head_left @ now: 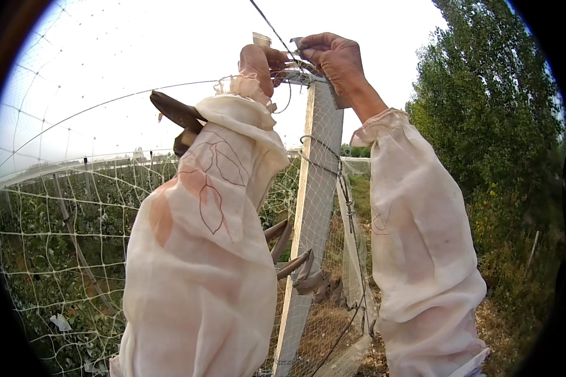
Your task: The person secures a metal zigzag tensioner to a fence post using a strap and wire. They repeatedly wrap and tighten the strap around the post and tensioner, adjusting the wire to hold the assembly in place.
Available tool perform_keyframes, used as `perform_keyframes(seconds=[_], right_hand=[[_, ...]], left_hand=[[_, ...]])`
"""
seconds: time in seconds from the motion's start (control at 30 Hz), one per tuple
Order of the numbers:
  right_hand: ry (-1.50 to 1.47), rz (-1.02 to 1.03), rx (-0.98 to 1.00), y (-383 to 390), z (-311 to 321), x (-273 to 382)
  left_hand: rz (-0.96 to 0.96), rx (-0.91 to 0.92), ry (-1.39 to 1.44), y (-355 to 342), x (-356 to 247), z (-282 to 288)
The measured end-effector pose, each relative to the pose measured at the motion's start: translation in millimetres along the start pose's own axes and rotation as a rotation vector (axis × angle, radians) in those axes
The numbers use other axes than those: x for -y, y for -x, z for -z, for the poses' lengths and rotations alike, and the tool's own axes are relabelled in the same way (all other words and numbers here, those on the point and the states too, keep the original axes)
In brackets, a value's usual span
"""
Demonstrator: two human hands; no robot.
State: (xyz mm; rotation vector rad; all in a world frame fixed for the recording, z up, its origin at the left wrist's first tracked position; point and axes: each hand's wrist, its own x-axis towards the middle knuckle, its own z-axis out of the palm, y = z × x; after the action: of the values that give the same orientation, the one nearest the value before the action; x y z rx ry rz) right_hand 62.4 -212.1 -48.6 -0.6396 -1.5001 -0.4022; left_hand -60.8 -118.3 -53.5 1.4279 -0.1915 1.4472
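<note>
Both my arms, in loose white sleeves, reach up to the top of a pale squared post (326,119). My left hand (256,63) is closed just left of the post top, its fingers partly hidden by the wrist and cuff. A small pale ribbed piece (261,40) sticks up beside that hand; what the fingers grip is unclear. Above the post, my right hand (339,61) pinches a small grey strip (296,43) between thumb and fingers. A dark cable (271,25) slants down to the post top, passing between my hands. A thin wire (290,94) curls below my left hand.
White netting (50,251) spreads at left before rows of green plants. Wire (321,143) wraps the post, and a brown strap or hose (305,276) hangs across it lower down. A dark brown blade-like piece (175,110) juts out behind my left sleeve. Tall trees (490,107) stand at right.
</note>
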Motion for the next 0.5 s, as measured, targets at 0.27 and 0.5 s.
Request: perform_keyframes(seconds=[0.27, 0.5], right_hand=[[0.236, 0.08, 0.017, -8, -16, -8], [0.315, 0.202, -0.022, -20, -20, -25]], left_hand=[[0.05, 0.008, 0.029, -10, 5, 7], [0.026, -0.038, 0.009, -12, 8, 3]])
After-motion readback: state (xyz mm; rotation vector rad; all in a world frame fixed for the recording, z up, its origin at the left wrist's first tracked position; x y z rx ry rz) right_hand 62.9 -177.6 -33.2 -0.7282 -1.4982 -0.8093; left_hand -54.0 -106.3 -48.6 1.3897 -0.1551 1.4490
